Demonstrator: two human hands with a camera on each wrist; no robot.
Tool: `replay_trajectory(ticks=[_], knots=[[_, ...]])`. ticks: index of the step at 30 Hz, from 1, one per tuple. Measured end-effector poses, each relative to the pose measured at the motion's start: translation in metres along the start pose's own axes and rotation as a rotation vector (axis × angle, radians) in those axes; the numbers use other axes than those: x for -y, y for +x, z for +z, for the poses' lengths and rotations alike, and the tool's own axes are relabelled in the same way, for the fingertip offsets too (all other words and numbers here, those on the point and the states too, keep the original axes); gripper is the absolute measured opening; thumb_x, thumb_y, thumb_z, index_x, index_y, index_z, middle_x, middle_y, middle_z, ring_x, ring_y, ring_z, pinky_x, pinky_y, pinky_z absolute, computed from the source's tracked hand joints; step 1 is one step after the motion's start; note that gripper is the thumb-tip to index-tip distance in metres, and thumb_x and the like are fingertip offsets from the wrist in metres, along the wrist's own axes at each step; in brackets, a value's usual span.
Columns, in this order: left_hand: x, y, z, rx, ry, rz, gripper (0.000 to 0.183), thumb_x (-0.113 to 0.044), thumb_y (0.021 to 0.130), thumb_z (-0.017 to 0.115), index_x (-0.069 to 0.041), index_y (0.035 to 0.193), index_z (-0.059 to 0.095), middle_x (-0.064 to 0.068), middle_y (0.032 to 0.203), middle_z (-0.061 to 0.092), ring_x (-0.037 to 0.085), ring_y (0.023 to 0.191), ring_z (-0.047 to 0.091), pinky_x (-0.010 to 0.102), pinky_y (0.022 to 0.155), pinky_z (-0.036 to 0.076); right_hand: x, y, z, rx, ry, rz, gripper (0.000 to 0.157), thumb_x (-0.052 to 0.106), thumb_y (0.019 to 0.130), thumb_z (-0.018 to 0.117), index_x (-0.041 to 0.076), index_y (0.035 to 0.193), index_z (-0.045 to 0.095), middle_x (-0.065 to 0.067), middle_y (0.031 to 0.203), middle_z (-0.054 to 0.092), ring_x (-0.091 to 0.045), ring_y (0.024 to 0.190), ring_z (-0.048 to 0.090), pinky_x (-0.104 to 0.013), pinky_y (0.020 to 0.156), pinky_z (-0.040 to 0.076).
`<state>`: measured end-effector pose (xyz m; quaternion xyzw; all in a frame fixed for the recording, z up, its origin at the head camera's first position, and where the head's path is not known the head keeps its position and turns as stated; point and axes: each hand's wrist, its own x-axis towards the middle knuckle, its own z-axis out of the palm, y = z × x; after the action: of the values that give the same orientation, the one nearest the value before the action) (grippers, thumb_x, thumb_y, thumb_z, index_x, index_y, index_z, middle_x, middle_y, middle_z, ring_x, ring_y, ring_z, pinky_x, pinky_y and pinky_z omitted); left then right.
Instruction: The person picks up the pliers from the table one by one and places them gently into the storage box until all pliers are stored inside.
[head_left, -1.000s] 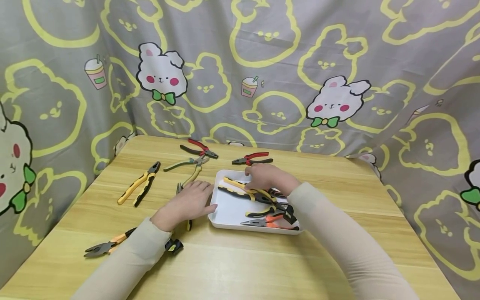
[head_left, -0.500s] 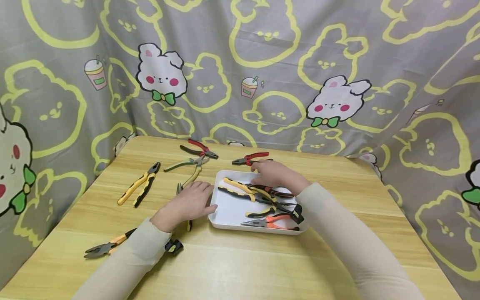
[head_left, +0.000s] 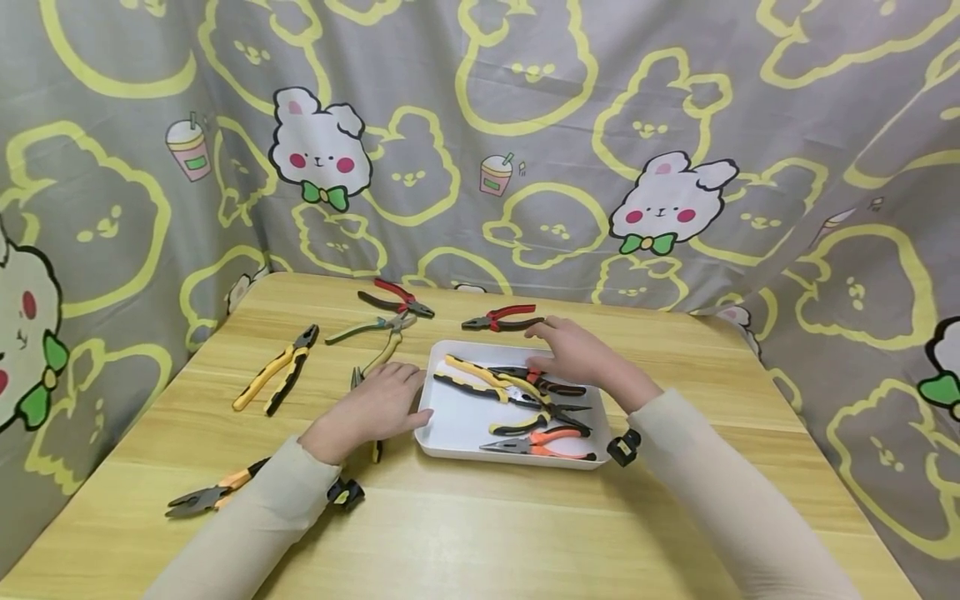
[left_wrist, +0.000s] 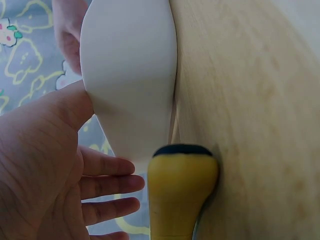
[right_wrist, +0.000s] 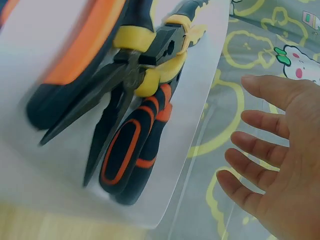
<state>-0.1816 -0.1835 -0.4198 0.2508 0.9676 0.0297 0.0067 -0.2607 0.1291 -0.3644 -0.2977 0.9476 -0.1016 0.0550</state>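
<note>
The right hand (head_left: pixel 581 357) is spread, its fingers apart and holding nothing, at the far right rim of the white tray (head_left: pixel 453 427). Black-and-orange pliers (right_wrist: pixel 129 150) lie in the tray at its seven o'clock, beside crossed yellow-and-black pliers. Red-handled pliers (head_left: pixel 497 320) lie on the table at its ten o'clock; whether a fingertip touches them I cannot tell. The left hand (head_left: pixel 371 408), fingers extended, rests its thumb against the tray, at its three o'clock. Orange-handled pliers (head_left: pixel 213 496) lie at its eight o'clock.
</note>
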Motion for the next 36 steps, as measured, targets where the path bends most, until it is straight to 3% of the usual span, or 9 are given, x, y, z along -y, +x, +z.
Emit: replay_trajectory(ticks=[13, 27, 36], knots=[[-0.002, -0.001, -0.001, 0.008, -0.008, -0.006, 0.068, -0.049, 0.096, 0.054, 0.003, 0.139, 0.049, 0.020, 0.137, 0.050, 0.039, 0.128, 0.044, 0.056, 0.108, 0.031, -0.021, -0.042, 0.007, -0.106, 0.086, -0.007, 0.059, 0.038, 0.095, 0.064, 0.009, 0.143, 0.046, -0.017, 0.138, 0.046, -0.036, 0.128, 0.043, -0.054, 0.102, 0.038], [-0.001, -0.002, -0.003, 0.015, -0.009, -0.003, 0.068, -0.048, 0.096, 0.054, 0.003, 0.139, 0.049, 0.021, 0.138, 0.050, 0.040, 0.128, 0.043, 0.057, 0.107, 0.032, -0.037, -0.072, 0.023, -0.178, 0.158, 0.089, 0.065, 0.035, 0.096, 0.063, 0.006, 0.148, 0.038, -0.022, 0.143, 0.040, -0.041, 0.131, 0.039, -0.058, 0.105, 0.035], [-0.001, -0.001, -0.002, 0.017, -0.022, -0.008, 0.068, -0.049, 0.096, 0.054, 0.003, 0.140, 0.048, 0.021, 0.138, 0.049, 0.040, 0.129, 0.043, 0.057, 0.107, 0.031, -0.043, -0.084, 0.029, -0.243, 0.167, 0.182, 0.061, 0.028, 0.096, 0.063, -0.001, 0.145, 0.041, -0.026, 0.138, 0.046, -0.045, 0.125, 0.045, -0.059, 0.101, 0.038]])
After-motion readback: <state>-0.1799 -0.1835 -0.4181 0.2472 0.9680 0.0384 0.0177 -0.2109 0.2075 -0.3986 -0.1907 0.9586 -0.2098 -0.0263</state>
